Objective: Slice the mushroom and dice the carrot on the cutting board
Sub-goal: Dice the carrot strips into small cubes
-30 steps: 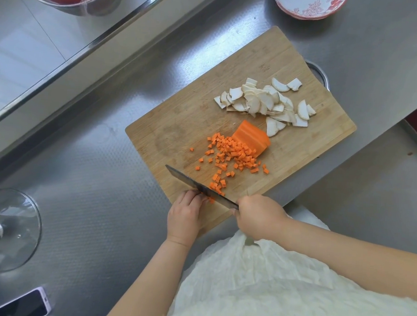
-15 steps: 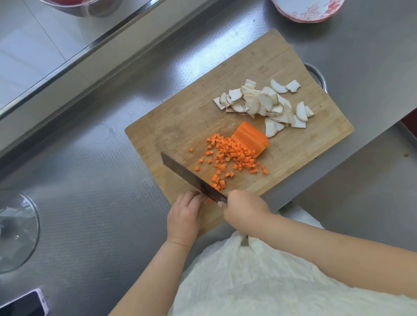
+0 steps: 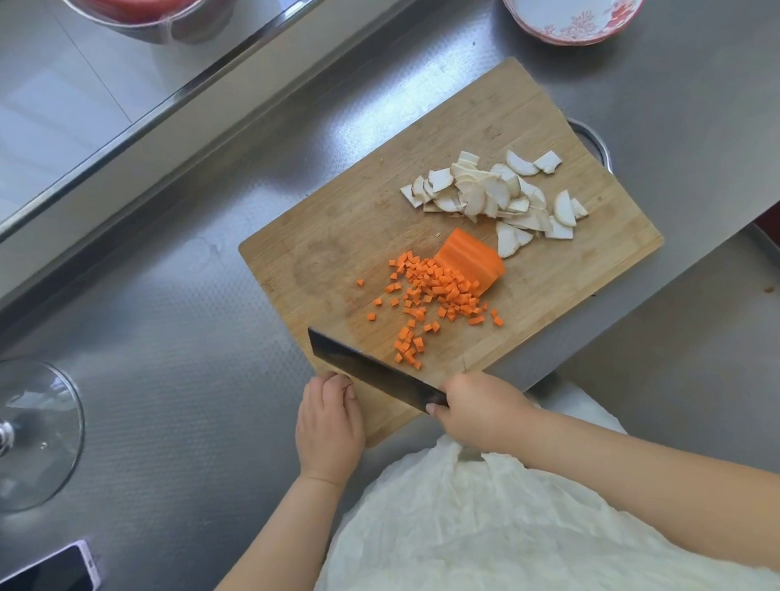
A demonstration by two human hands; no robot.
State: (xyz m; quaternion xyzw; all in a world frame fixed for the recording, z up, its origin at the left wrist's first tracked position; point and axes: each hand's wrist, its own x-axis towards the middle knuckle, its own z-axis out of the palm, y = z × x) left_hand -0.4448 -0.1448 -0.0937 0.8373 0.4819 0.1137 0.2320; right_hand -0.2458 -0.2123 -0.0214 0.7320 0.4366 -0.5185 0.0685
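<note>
Carrot dice (image 3: pixel 428 297) scattered mid cutting board (image 3: pixel 335 265), touching an uncut carrot chunk (image 3: pixel 471 261). Nearest: left hand (image 3: pixel 329 425) resting at the board's near corner, fingers bent over the edge, grasping nothing. Right hand (image 3: pixel 477 413) clenched around the handle of a dark cleaver (image 3: pixel 366 368), blade angled over the board's near edge just beside the closest dice. Farther: mushroom slices (image 3: pixel 497 197) heaped beyond the chunk. Farthest: patterned bowl (image 3: pixel 570 11) on the steel counter (image 3: pixel 174 329).
</note>
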